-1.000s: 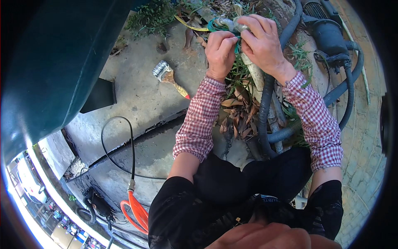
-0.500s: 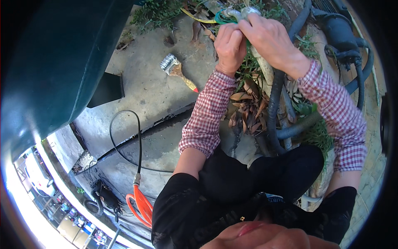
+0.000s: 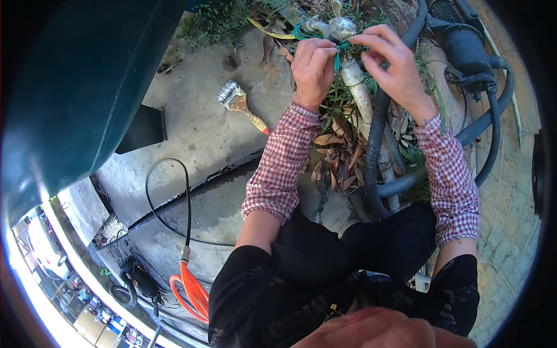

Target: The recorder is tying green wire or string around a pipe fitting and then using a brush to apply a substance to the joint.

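Note:
My left hand (image 3: 313, 72) is closed in a pinch on a thin green strip (image 3: 337, 60), whose end hangs below the fingers. To its right my right hand (image 3: 400, 69) is open, thumb and fingers apart, the index fingertip near the green material. Just beyond both hands stands a rounded silver-grey pipe fitting (image 3: 342, 28). A whitish pipe (image 3: 361, 95) runs from under it toward me. Loops of green cord (image 3: 303, 31) lie left of the fitting, by a yellow hose (image 3: 271, 35).
A paintbrush (image 3: 243, 106) lies on the concrete slab (image 3: 191, 116). The large dark green tank (image 3: 75, 75) rises at left. Black hose (image 3: 380, 139) and a dark pump (image 3: 466, 49) stand at right. An orange hose (image 3: 194, 293) lies lower left; dry leaves (image 3: 342, 153) cover ground below my hands.
My right hand has drawn away from the left, its fingers opening, so the fitting and green strip now show. My left hand stays closed. The whole view has shifted slightly.

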`<state>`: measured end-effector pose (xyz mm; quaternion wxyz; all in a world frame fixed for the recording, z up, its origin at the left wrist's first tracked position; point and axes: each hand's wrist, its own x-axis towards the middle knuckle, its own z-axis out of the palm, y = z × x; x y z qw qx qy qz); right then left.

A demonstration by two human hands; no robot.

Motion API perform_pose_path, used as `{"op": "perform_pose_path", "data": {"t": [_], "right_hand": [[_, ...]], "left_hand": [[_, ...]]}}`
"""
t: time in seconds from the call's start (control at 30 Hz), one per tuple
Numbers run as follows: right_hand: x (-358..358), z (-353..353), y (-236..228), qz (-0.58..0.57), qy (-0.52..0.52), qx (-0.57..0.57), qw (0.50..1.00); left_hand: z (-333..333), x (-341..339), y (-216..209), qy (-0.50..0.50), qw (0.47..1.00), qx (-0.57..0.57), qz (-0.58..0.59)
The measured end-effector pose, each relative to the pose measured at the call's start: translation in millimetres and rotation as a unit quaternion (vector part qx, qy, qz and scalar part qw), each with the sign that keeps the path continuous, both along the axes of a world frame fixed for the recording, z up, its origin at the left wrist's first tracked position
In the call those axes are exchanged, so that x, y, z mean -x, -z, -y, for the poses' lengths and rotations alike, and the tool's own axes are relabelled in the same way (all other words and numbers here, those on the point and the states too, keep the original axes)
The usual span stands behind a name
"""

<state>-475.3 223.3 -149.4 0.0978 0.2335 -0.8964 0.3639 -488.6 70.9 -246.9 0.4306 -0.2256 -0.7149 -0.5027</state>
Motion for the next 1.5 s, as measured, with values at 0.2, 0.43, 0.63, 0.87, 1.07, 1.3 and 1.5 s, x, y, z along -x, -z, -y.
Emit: {"op": "perform_pose_path", "data": {"t": [0.2,0.43,0.63,0.87,1.07,1.3,1.5], "right_hand": [[7,12,15,-0.118,-0.016,-0.109,0.987],[18,7,11,0.246,0.001,0.04,0.968],[-4,17,5,0.341,0.086,0.232,0.907],[4,13,30,0.165,0.06,0.109,0.978],[14,0,8,0.494,0.011,0.265,0.828],[20,-13,18,0.436,-0.016,0.256,0.863],[26,-8,3,-0.089,-0.076,-0.173,0.978]], "left_hand": [[-2,0,0,-0.005,1.0,0.012,-0.011],[-1,-2,-1,0.005,1.0,0.021,0.0],[3,-3,-6,-0.002,1.0,0.024,-0.006],[1,-4,-10,0.004,1.0,0.02,0.002],[6,-3,-15,0.018,0.999,0.041,-0.001],[7,-1,-18,0.024,0.997,0.074,0.005],[11,-3,-18,-0.001,0.997,0.023,0.072]]}}
